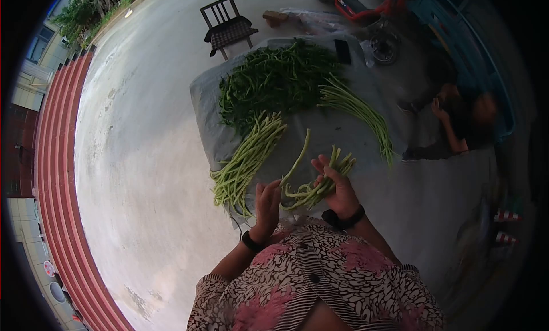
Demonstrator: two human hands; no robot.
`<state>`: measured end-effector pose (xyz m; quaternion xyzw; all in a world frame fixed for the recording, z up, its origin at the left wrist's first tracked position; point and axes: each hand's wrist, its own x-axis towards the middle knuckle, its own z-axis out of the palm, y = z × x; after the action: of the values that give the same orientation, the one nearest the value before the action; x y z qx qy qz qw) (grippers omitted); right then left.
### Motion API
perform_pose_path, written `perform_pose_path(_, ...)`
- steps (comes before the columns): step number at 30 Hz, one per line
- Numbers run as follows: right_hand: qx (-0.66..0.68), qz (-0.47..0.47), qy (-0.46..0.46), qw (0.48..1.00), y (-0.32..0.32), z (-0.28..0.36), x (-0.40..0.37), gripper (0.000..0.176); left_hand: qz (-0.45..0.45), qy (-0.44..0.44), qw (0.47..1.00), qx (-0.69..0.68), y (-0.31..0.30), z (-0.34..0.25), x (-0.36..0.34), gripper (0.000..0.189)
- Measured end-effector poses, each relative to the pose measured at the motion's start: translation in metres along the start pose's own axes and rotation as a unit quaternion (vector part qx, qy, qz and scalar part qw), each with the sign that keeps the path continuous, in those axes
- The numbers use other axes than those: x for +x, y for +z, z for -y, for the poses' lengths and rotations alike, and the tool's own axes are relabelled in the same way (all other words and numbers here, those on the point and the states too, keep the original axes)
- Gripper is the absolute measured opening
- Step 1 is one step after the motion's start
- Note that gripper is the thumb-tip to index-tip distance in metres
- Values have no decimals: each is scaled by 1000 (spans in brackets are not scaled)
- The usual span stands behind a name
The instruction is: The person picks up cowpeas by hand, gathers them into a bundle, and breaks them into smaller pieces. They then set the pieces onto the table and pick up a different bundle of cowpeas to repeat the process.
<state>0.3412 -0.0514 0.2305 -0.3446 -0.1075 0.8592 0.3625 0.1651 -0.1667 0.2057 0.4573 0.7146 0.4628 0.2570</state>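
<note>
Holding the bunch in the right hand, which is closed around it, some fingertips showing past it, over the near part of the desk. Left hand: fingers up and close together, one long bean rising from their tips; thumb's hidden, so can't tell if it's a true pinch. Left pile lies just beyond that hand, right pile well off to the right, peppers across the back. To do this well, I'd go light on the bunch: enough to stop slip, not enough to bruise. Take the bean near one end, lay it parallel, match ends before tightening. Left ends of the bunch droop and curl, could splay; support them. Beans probably flex fine but may snap if kinked, so move slowly.
</note>
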Motion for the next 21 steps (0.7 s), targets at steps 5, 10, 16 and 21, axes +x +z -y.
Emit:
perform_pose_path(5, 10, 23, -22, 999, 9, -4, -3, 46, 97, 35, 994, -25, 2, -10, -13, 22)
perform_pose_path(10, -38, 23, -66, 997, 9, -19, -6, 39, 166, 122, 978, 14, -9, 6, -4, 27)
perform_pose_path(16, -170, -34, -102, 980, 16, -42, -6, 25, 280, 190, 940, 47, -37, 37, 2, 43)
perform_pose_path(21, -236, -59, -143, 960, 33, -51, -11, 25, 319, 220, 921, 29, -43, 58, 11, 45)
